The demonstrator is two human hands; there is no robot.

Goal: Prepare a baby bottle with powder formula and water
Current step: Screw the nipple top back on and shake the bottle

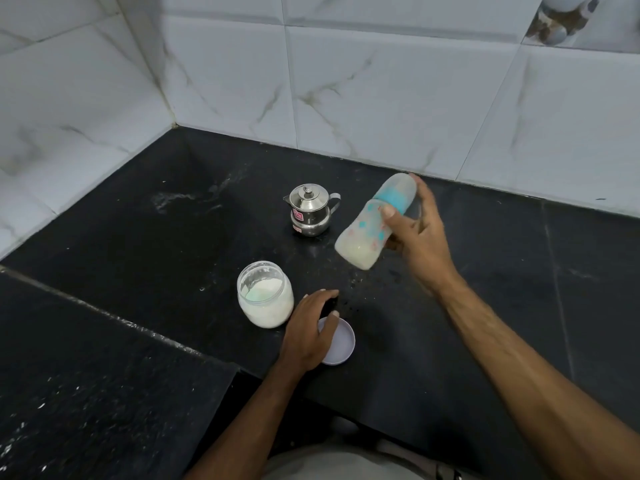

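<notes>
My right hand (415, 230) grips a capped baby bottle (367, 233) with a blue collar, tilted in the air above the black counter (485, 289); milky liquid fills its lower end. An open clear jar of white powder (265, 294) stands near the counter's front, with a pale green scoop inside it. Right of the jar, the jar's white lid (341, 342) lies flat, and my left hand (311, 330) rests over its left side, fingers spread onto the counter. A small lidded steel pot (310, 209) stands behind, left of the bottle.
White marbled tile walls (381, 98) meet in a corner at the back left. A lower black ledge (86, 375) with white specks runs along the left front. Small droplets dot the counter between the lid and the bottle.
</notes>
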